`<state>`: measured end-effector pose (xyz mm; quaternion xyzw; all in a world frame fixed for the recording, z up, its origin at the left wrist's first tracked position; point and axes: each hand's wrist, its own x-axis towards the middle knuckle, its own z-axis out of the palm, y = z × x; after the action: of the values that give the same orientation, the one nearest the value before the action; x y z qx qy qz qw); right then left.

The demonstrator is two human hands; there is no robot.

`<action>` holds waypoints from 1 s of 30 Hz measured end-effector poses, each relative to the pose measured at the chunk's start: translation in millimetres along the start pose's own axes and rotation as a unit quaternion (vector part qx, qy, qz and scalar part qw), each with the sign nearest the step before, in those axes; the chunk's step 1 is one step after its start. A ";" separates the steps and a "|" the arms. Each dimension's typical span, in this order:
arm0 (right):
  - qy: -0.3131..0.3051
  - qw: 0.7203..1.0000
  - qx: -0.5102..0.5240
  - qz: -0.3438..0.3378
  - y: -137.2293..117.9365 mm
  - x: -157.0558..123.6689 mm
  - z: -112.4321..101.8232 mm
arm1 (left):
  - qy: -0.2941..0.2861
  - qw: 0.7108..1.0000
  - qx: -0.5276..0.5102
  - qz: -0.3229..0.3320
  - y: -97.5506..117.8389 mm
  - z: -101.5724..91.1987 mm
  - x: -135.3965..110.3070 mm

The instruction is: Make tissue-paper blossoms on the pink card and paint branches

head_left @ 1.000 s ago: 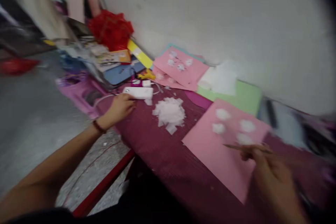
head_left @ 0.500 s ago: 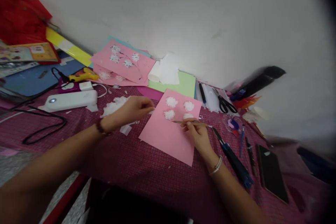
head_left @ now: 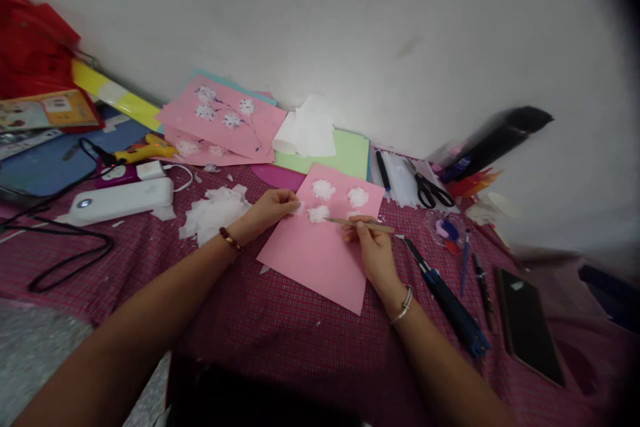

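Observation:
A pink sheet of paper [head_left: 315,260] lies slanted on the cloth, with fluffy white tissue tufts [head_left: 323,189] on its upper half. My left hand [head_left: 273,208] is closed in a pinch at the sheet's left edge, with a small piece of white tissue paper [head_left: 299,208] at its fingertips. Between the fingers of my right hand [head_left: 374,250] is a thin wooden stick [head_left: 383,228]; its pointed end reaches the lower left tuft. The right hand partly covers the lower right tuft. Left of the left hand lies a pile of white tissue pieces [head_left: 213,213].
A blue utility knife [head_left: 453,303], scissors [head_left: 427,188] and a phone-like dark slab [head_left: 530,323] lie at right. A white power bank [head_left: 123,200], black cable [head_left: 75,250] and yellow glue gun [head_left: 147,149] are at left. Behind lie decorated pink sheets [head_left: 260,127] and a tissue roll [head_left: 305,130].
My left hand has moved in to the sheet's left edge with the tissue piece. The stick's tip now meets the lower left tuft. The view has shifted slightly.

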<state>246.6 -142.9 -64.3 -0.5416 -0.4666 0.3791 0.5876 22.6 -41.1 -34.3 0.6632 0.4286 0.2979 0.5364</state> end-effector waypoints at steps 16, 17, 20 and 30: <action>-0.008 0.996 -0.068 -0.059 -24.4 -4.4 -10.6 | 0.101 0.957 0.222 0.156 -13.4 10.0 5.0; -0.014 0.995 -0.077 -0.066 -28.5 -2.5 -9.0 | 0.106 0.958 0.214 0.158 -14.1 11.0 5.2; -0.050 0.987 -0.122 -0.087 -42.0 7.1 0.5 | 0.114 0.967 0.188 0.131 -15.5 14.6 3.9; -0.115 0.940 -0.310 -0.083 -46.0 37.0 15.1 | 0.101 0.962 0.217 0.135 12.6 4.0 13.5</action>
<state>239.7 -109.3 -14.0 -0.6090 -0.6687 0.2249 0.3624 35.3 -31.7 -23.9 0.7818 0.4411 0.3332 0.2885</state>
